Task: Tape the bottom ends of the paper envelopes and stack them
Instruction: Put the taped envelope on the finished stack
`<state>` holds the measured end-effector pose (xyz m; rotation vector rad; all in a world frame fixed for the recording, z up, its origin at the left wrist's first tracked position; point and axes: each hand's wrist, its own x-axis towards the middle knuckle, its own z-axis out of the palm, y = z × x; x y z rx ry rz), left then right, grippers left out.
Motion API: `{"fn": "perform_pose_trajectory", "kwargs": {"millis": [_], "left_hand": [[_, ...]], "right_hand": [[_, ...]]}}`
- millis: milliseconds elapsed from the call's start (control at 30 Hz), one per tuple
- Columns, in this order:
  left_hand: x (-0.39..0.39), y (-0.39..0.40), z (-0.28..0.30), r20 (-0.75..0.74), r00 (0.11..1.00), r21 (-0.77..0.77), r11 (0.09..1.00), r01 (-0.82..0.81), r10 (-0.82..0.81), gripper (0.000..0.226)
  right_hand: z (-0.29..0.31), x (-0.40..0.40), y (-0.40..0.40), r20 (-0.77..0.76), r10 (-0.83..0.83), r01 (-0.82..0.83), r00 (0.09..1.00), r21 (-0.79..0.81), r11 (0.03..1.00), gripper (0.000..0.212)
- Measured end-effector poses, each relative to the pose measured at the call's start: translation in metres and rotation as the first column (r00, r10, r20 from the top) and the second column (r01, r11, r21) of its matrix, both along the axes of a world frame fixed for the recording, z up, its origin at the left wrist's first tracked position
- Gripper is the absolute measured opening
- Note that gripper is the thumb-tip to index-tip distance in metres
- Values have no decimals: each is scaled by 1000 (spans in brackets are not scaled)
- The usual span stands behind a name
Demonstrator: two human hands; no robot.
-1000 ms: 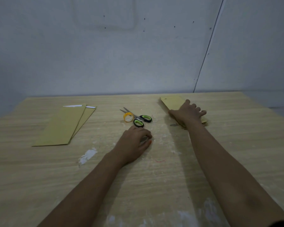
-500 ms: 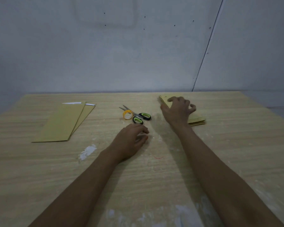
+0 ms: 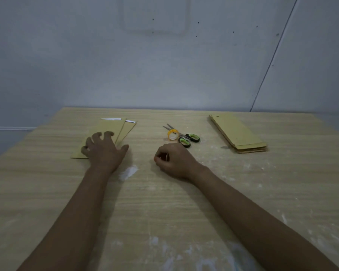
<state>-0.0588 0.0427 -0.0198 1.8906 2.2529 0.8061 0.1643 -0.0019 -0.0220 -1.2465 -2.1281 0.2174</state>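
Left hand (image 3: 104, 153) spread on envelopes (image 3: 108, 130) — right hand (image 3: 174, 161) curled, empty | tape (image 3: 173, 134) beyond

Nothing readable here, honestly. The tan paper envelopes (image 3: 114, 132) on the left and the tan stack of envelopes (image 3: 237, 133) on the far right are blank, no print or stamps I can make out. The yellow-cored roll of clear tape (image 3: 173, 134) and the black-and-green-handled scissors (image 3: 186, 138) show no brand. The pale grey wall (image 3: 164, 65) carries no signs either.
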Motion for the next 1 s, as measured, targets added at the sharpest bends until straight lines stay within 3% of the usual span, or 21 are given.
{"fn": "perform_pose_trajectory", "kwargs": {"millis": [100,200,400,533,700,833,1000], "left_hand": [[-15,3,1,26,995,-196,976,-93,100,88],[-20,3,3,46,990,-221,968,-121,134,91],[-21,1,12,167,971,-125,980,-152,172,66],[-19,-5,22,243,950,-50,981,-188,194,29],[-15,-10,26,288,937,65,972,-227,200,23],[-14,-5,25,371,929,255,963,-86,-15,12],[-16,0,19,340,897,360,921,153,-282,21]], "right_hand": [[0,-15,3,-54,0,-3,999,-68,998,7],[2,-30,4,-88,8,-19,996,-116,993,8],[3,-53,11,-236,-15,-26,972,-173,985,8],[13,-76,15,-567,-132,-108,813,-370,923,11],[19,-108,34,-700,-228,-250,676,-509,824,24],[19,-124,49,-727,-284,-261,625,-537,802,33],[15,-125,64,-743,-365,-265,561,-578,772,39]]}}
